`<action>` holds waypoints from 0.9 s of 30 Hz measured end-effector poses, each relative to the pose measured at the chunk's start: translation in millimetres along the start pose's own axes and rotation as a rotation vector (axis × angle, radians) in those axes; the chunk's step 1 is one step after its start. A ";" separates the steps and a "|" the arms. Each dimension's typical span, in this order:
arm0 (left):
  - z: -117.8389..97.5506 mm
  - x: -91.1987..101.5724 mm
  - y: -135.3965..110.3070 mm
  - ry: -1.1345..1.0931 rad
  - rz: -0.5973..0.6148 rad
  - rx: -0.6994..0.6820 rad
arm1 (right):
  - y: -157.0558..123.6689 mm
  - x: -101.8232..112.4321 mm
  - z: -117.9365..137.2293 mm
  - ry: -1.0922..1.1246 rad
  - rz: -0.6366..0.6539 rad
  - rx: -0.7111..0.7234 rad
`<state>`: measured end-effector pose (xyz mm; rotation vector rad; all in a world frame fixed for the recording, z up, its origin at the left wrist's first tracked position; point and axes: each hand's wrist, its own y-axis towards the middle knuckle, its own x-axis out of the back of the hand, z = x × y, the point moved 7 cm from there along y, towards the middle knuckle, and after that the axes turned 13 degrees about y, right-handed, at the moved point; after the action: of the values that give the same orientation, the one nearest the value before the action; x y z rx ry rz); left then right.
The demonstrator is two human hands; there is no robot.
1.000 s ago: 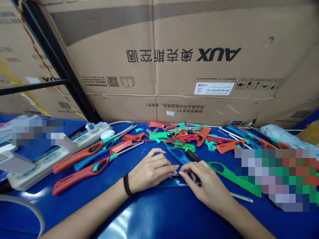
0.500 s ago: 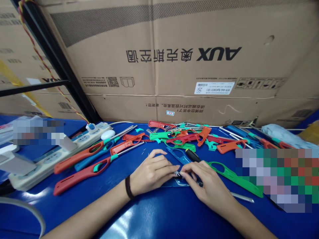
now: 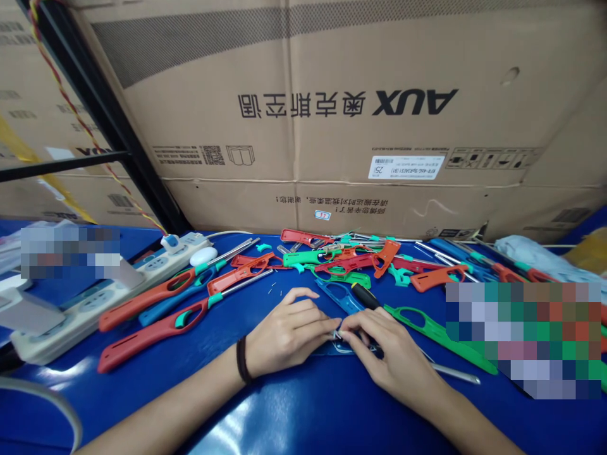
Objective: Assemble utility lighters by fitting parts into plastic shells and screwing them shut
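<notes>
Head view: left hand (image 3: pixel 284 332) and right hand (image 3: pixel 386 354) meet at table centre, thumb and forefinger tips of both pinched shut on one small metal part (image 3: pixel 337 333). The part sits just above one blue lighter shell (image 3: pixel 344 346), which lies flat on the blue table (image 3: pixel 294 411), partly under the right hand. One black band (image 3: pixel 241 360) on the left wrist.

Just behind the hands: one black-handled screwdriver (image 3: pixel 365 296) and a second blue shell (image 3: pixel 339 296). One green shell (image 3: pixel 441 335) runs off to the right, and one bare metal tube (image 3: pixel 455 374) lies near the right wrist. Two tiny pins (image 3: pixel 274 287) lie loose ahead of the left hand.

Further left are three assembled lighters: two red (image 3: pixel 142 302) (image 3: pixel 147 335) and one blue (image 3: pixel 175 297) between them. One white power strip (image 3: pixel 95 303) lies beyond them.

At the back is a mixed pile of shells (image 3: pixel 346 259) in red, green and orange, too tangled to count. One big cardboard box (image 3: pixel 332 114) stands behind it.
</notes>
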<state>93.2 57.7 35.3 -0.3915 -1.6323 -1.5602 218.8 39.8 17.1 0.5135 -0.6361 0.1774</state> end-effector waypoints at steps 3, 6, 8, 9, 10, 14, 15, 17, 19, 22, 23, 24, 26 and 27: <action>1.6 0.2 0.5 0.003 0.013 0.001 | -0.2 -0.2 -0.3 -0.008 -0.004 0.001; 5.9 -1.7 1.0 -0.007 0.061 -0.002 | 0.4 0.1 -0.6 -0.033 -0.008 -0.011; 10.4 -2.7 0.8 -0.032 0.088 0.013 | 1.5 0.7 0.4 -0.047 -0.009 -0.010; 13.1 -3.1 0.5 -0.054 0.100 0.030 | 2.2 1.2 1.5 -0.053 -0.010 -0.003; 15.9 -3.4 0.2 -0.085 0.112 0.052 | 2.8 1.6 2.5 -0.060 -0.010 0.005; 25.6 -4.7 -0.8 -0.284 0.173 0.167 | 3.7 1.5 4.6 -0.066 -0.001 0.028; 26.5 -5.4 -0.8 -0.333 0.198 0.187 | 3.5 0.6 4.5 -0.057 0.009 0.032; 26.0 -7.4 -0.8 -0.404 0.259 0.206 | 2.8 -1.9 3.8 -0.037 0.040 0.034; 23.6 -9.1 -1.1 -0.429 0.308 0.201 | 2.1 -4.5 2.4 -0.035 0.070 0.027; 20.9 -11.6 -2.5 -0.404 0.353 0.183 | 1.4 -8.1 0.4 -0.059 0.111 0.012; 20.6 -12.1 -3.0 -0.390 0.360 0.177 | 1.3 -9.0 -0.1 -0.065 0.120 0.008; 20.6 -12.5 -3.4 -0.379 0.364 0.172 | 1.1 -9.8 -0.6 -0.068 0.128 0.004; 21.6 -12.7 -3.9 -0.362 0.367 0.167 | 0.8 -10.8 -1.5 -0.066 0.135 -0.002; 22.4 -12.5 -3.9 -0.358 0.365 0.164 | 0.6 -11.1 -2.0 -0.064 0.135 -0.006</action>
<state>90.4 81.7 26.0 -0.8652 -1.8172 -1.1181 210.9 41.3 9.3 0.4724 -0.7337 0.2870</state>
